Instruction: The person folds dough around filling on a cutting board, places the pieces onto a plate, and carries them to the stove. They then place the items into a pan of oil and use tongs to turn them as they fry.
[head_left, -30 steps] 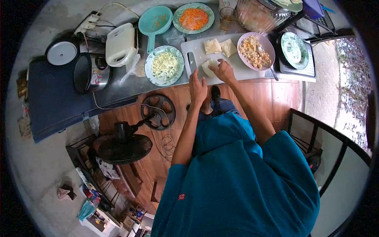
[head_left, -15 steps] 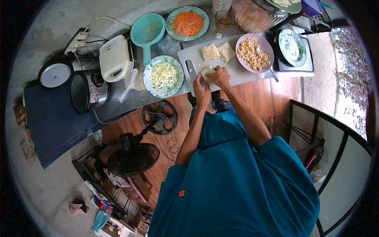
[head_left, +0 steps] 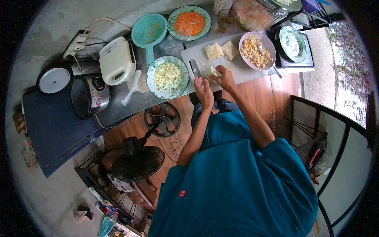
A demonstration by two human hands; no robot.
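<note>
A pale folded wrapper parcel (head_left: 212,72) sits near the left part of a white cutting board (head_left: 241,74). My right hand (head_left: 225,79) pinches it from the right side, its fingertips on the upper edge. Just below and left of the parcel, my left hand (head_left: 204,92) is turned partly palm up, fingers stretched and slightly curved, with nothing seen in it. Two square folded parcels, one left (head_left: 213,51) and one right (head_left: 229,50), lie farther back on the board. To their right a pink bowl (head_left: 273,46) holds a crumbly orange-white filling and a spoon (head_left: 278,72).
Left of the board stand a plate of shredded cabbage (head_left: 167,77), a plate of shredded carrot (head_left: 189,23) and a green strainer (head_left: 148,29). A glass (head_left: 226,19) is behind the board. A white sandwich maker (head_left: 117,61) and a standing fan (head_left: 138,162) are at left.
My left hand has come away from the parcel and turned its palm up. My right hand has lifted the parcel's edge a little. The whole view has shifted slightly.
</note>
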